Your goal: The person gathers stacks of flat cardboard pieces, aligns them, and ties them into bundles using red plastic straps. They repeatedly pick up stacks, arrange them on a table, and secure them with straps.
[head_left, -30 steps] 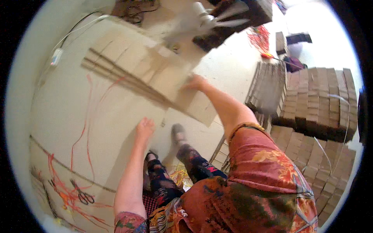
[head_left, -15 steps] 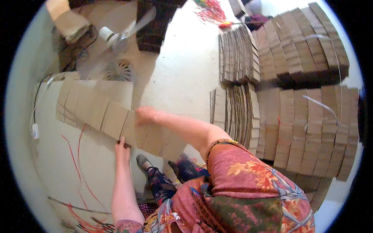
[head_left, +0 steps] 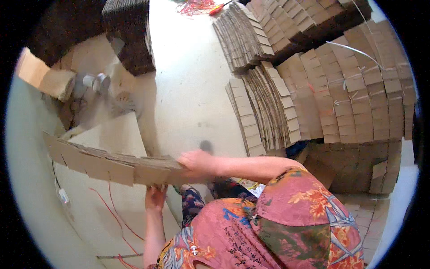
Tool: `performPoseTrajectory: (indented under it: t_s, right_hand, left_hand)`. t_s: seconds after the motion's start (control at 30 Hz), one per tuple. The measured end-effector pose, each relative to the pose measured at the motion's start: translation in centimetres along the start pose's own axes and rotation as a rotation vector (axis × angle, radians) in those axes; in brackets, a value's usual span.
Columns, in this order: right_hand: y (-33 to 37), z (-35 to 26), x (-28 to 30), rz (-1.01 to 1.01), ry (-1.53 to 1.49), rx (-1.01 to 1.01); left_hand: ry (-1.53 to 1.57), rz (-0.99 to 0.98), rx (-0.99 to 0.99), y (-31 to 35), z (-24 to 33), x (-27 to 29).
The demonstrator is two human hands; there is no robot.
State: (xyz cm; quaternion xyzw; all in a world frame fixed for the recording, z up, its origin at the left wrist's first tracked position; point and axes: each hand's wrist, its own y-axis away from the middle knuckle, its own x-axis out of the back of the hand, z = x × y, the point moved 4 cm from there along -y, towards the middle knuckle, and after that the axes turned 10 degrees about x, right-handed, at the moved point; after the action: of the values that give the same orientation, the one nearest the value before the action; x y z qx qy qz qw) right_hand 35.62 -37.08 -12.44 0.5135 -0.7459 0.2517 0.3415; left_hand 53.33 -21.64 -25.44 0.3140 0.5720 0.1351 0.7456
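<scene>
A long, thin bundle of brown slotted cardboard strips [head_left: 107,169] stretches across in front of me, standing on edge with its layered upper edges showing. My right hand [head_left: 197,163] is closed round its right end, smeared a little by motion. Against the lower edge, left of my right hand, my left hand [head_left: 156,197] grips the bundle from below, its fingertips partly hidden by the cardboard. Behind the bundle lies a flat pale board [head_left: 121,132].
Stacks of slotted cardboard [head_left: 264,105] and tied cardboard bundles [head_left: 354,94] fill the right side. A dark cardboard stack [head_left: 130,36] stands far left, near a blurred fan [head_left: 98,85]. Red cords [head_left: 112,210] lie at the lower left. Red strings [head_left: 197,6] are heaped at the far end.
The bundle has turned from lying flat and slanted to standing on edge, nearly level across. My right hand has shifted right to its end. The whole view has swung.
</scene>
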Motion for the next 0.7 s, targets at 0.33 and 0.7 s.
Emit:
performPoseTrajectory:
  t_s: [0.33,0.7]
  right_hand:
    - [20.2,-2.6,11.5,0.254,-0.05,-0.157]
    - [37.6,6.1,16.5,0.561,-0.105,-0.51]
  left_hand:
    - [-0.387,-0.162,0.045,1.8,-8.5,-15.1]
    - [-0.693,0.024,0.256,-9.6,-20.7,-28.8]
